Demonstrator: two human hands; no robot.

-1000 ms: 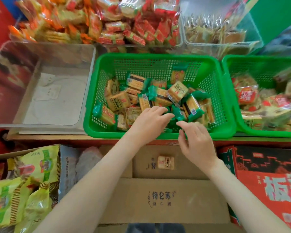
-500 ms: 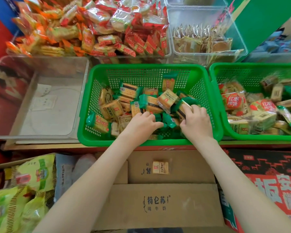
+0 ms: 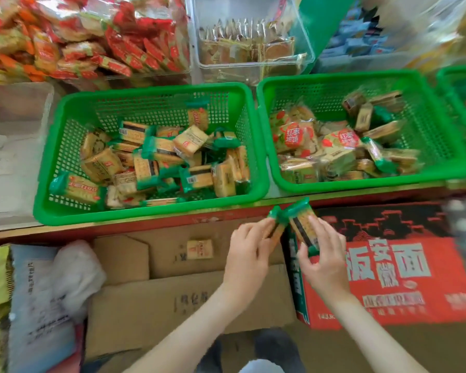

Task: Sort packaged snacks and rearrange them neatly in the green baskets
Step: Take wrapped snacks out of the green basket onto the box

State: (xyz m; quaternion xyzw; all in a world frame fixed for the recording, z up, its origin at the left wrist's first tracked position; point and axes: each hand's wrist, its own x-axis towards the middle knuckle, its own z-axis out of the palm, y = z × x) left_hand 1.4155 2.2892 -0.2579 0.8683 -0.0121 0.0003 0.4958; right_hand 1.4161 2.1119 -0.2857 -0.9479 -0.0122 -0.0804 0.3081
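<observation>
Two green baskets stand side by side on the shelf. The left basket (image 3: 46, 200) holds several green-and-yellow biscuit packs in a loose heap. The right basket (image 3: 441, 168) holds mixed packs, some with red labels. Below the shelf edge, between the baskets, my left hand (image 3: 249, 254) grips one green-ended biscuit pack (image 3: 276, 224). My right hand (image 3: 323, 259) grips another green-and-yellow biscuit pack (image 3: 301, 224) beside it. The two packs touch at their upper ends.
Clear tubs of red-wrapped snacks (image 3: 119, 49) and brown packs (image 3: 248, 47) stand behind the baskets. A third green basket (image 3: 457, 76) shows at the far right. Below lie cardboard boxes (image 3: 156, 305) with one loose pack (image 3: 199, 249), a red carton (image 3: 388, 278) and bags at left.
Both hands have come out of the left basket, each with a biscuit pack, and now sit below the shelf edge. The view has swung right.
</observation>
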